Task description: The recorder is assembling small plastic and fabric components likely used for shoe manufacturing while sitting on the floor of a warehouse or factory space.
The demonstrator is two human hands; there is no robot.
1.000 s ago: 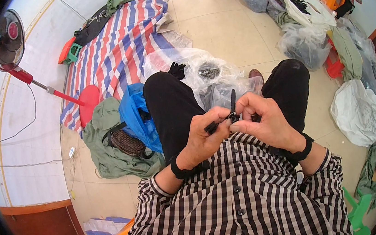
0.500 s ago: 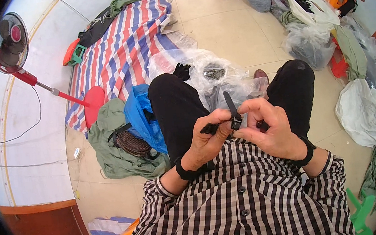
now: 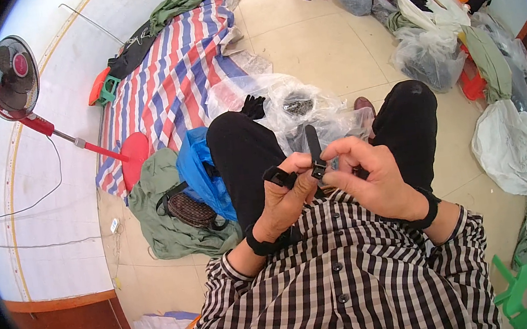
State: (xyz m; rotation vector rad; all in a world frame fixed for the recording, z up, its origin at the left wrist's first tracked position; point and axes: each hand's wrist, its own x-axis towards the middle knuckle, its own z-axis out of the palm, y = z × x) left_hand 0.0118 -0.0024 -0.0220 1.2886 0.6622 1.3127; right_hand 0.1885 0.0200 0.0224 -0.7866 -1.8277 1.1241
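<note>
Above my lap, a short black strap with a small buckle (image 3: 318, 170) is held between my two hands. Its flat end stands up, pointing away from me. My left hand (image 3: 284, 201) is closed, thumb and forefinger pinching the strap just left of the buckle. Another black piece (image 3: 276, 177) sticks out on the left side of those fingers; whether it belongs to the same strap I cannot tell. With thumb and forefinger, my right hand (image 3: 374, 174) pinches the strap's right side at the buckle. Black bands circle both wrists.
Beyond my knees lies an open clear plastic bag (image 3: 295, 103) with small dark pieces, black gloves (image 3: 253, 107) beside it. A blue bag (image 3: 202, 171) and green cloth (image 3: 145, 210) are on the left, near a red fan base (image 3: 136, 159). Filled plastic bags (image 3: 428, 58) line the right.
The strap and both hands have shifted slightly left. The strap's free end now stands straighter, and the black piece by my left fingers shows more.
</note>
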